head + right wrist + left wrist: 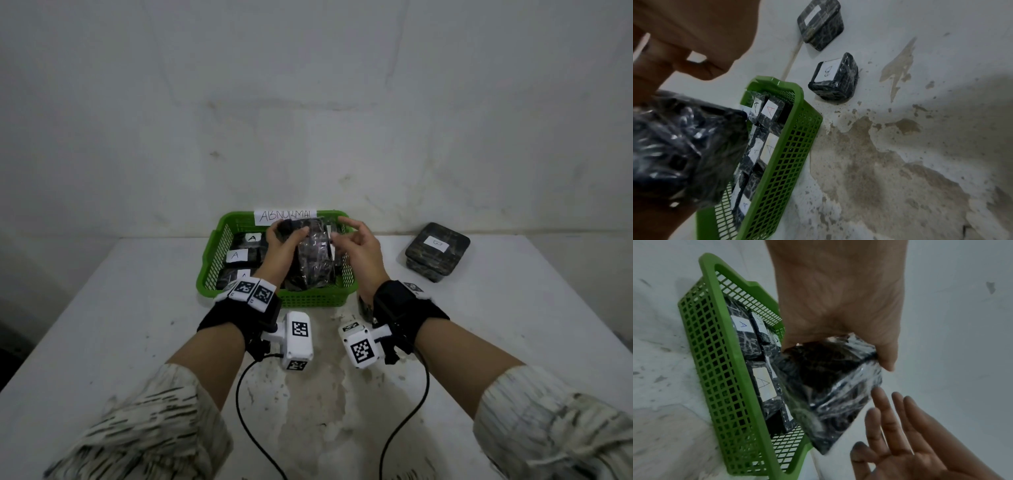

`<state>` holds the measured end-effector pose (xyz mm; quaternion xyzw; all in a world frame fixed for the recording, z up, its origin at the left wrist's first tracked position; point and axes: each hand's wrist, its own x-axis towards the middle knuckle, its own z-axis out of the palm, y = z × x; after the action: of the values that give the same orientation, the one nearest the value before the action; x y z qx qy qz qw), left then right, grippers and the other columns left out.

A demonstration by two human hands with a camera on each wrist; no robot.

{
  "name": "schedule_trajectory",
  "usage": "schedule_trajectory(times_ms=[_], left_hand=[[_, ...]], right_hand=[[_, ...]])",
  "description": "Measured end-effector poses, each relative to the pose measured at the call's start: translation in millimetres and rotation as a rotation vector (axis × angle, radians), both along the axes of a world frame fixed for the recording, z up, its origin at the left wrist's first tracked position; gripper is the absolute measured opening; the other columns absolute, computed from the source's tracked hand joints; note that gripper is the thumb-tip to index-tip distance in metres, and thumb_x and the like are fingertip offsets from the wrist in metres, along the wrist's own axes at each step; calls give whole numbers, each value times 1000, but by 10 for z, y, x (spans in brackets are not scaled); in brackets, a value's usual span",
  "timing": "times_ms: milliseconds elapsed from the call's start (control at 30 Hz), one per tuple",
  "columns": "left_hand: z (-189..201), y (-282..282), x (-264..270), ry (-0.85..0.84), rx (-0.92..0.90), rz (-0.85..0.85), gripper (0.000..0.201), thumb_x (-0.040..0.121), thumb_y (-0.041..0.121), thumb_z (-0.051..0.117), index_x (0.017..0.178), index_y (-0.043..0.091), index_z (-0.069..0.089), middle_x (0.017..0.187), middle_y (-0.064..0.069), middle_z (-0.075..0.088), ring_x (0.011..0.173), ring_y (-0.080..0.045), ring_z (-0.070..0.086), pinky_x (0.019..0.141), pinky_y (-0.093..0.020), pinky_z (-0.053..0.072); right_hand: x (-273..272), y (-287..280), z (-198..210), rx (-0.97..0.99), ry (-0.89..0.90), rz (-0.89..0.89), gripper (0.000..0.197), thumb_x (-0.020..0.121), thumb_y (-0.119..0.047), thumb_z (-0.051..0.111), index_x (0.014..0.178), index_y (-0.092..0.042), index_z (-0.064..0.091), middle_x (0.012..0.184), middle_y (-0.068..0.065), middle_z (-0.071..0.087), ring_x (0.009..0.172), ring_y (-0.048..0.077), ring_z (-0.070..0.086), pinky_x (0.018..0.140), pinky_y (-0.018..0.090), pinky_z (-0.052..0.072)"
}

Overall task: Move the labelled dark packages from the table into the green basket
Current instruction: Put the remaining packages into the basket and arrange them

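My left hand [285, 240] grips a dark plastic-wrapped package [313, 260] by its top end and holds it on edge over the green basket [274, 298]. The left wrist view shows the left hand [838, 296] curled on the package [828, 386] above the basket [719, 369]. My right hand [356, 241] is beside the package with its fingers [898, 415] spread, holding nothing. Several dark packages labelled A [236, 255] lie inside the basket. Two more dark packages [821, 24] [835, 78] sit on the table right of the basket [789, 146]; the nearer one is labelled B.
A paper tag reading ABNORMAL [284, 216] is fixed to the basket's far rim. The far package [436, 251] sits near the wall; the nearer one [363, 308] is half hidden behind my right wrist. The white table [137, 325] has worn patches, and cables trail from both wrist cameras.
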<state>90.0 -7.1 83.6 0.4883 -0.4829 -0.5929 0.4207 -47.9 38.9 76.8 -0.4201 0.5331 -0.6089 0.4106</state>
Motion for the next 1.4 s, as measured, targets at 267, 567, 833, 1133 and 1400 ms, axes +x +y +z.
schedule_trajectory(times_ms=[267,567,833,1133,1400], left_hand=[[21,101,-157,-16,-35,-96,67,95,40,46,151,24,12,147,2,30,139,-16,26,112,-34,23],[45,125,-197,-164,-81,-82,69,95,44,46,151,23,12,158,-9,7,145,-26,15,116,-45,19],[12,210,-143,-98,-17,-217,68,96,41,44,151,18,12,153,-1,27,141,-19,27,110,-34,23],[-3,206,-156,-140,-45,-177,74,92,57,39,151,23,12,154,-2,29,142,-22,26,116,-41,20],[-15,194,-98,-189,-74,-206,65,98,43,39,152,18,11,154,-4,28,142,-22,27,114,-38,20]], right_hand=[[190,-25,-20,146,4,185,69,96,-57,33,154,-22,19,159,-5,23,145,13,24,114,29,23],[277,-68,-99,143,-23,58,65,100,-45,41,153,-17,19,156,1,30,143,17,29,118,41,25],[199,-33,-3,117,-79,48,61,102,-35,42,154,-21,13,158,1,25,143,19,29,115,35,27],[246,21,-44,100,-89,95,67,102,-27,45,155,-27,5,155,1,32,138,16,37,117,41,29],[244,-18,-100,148,-164,146,69,101,-24,46,155,-27,3,150,1,39,130,15,44,109,35,36]])
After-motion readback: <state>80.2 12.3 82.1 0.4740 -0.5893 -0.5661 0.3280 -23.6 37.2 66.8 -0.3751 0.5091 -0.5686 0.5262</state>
